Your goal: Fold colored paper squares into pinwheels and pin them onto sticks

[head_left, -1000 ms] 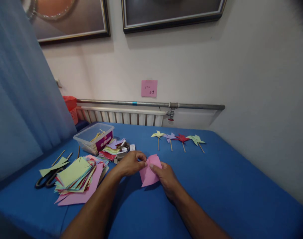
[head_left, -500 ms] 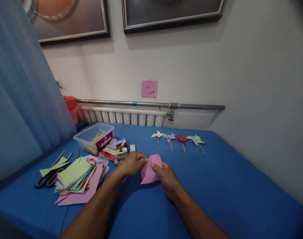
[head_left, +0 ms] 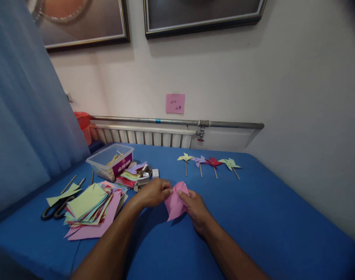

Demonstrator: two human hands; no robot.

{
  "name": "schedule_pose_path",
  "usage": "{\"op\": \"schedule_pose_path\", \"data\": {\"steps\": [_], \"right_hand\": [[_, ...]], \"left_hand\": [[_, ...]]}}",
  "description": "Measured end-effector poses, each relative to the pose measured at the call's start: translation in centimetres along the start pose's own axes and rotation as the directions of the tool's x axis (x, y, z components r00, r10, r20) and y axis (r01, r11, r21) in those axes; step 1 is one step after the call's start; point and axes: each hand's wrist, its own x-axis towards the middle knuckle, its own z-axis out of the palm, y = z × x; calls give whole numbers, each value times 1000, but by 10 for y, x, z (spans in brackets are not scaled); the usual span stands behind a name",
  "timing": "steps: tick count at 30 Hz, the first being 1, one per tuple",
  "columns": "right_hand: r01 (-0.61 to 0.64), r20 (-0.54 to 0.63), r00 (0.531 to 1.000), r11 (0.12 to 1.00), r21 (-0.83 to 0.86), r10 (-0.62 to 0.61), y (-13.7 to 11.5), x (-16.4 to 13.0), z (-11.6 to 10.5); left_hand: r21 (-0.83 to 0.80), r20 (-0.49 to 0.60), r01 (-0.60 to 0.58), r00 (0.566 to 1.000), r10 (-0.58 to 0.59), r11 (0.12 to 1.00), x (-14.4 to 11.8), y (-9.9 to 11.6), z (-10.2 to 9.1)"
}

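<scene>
Pink paper (head_left: pixel 175 204), partly folded, sits pinched between both hands just above the blue table (head_left: pixel 253 217). The left hand (head_left: pixel 154 192) has its grip clamped on the sheet's upper left edge, thumb and fingers together; the right hand (head_left: pixel 194 206) has its grip closed on the upper right corner, with the thumb on top of the paper.

Judging by how things lie, four finished pinwheels (head_left: pixel 209 162) on sticks are laid in a row beyond the grips, near the wall, so several are done. The pink piece is at the folding stage: its corners look drawn toward the middle, no stick is on it yet, and whether its cuts are made cannot be told from here.

As for looks, the sheet is a soft pink, thin, creased into angled flaps with a point hanging down toward the table.

To the left of the grips lies a stack of coloured paper squares (head_left: pixel 90 204), with scissors (head_left: pixel 56 210) farther left. Beyond that stack stands a clear plastic box (head_left: pixel 110 159) holding sticks, with a smaller pile of cut papers (head_left: pixel 133 175) just beside it.
</scene>
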Motion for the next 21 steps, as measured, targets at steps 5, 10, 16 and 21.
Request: {"op": "schedule_pose_path", "data": {"steps": [5,10,16,21], "right_hand": [[-18,8,1000,1000,-4,18,-1,1,1],[-27,-27,999,998,-48,25,-1,5,1],[-28,-60,998,988,-150,19,2,12,0],[-33,-66,998,984,-175,22,-5,8,1]], "left_hand": [[87,-41,-15,999,19,996,-1,7,-1],[98,-58,6,998,0,995,-2,10,-1],[107,-63,-3,998,10,994,-2,9,-1],[74,-28,-32,999,34,997,-1,7,-2]]}}
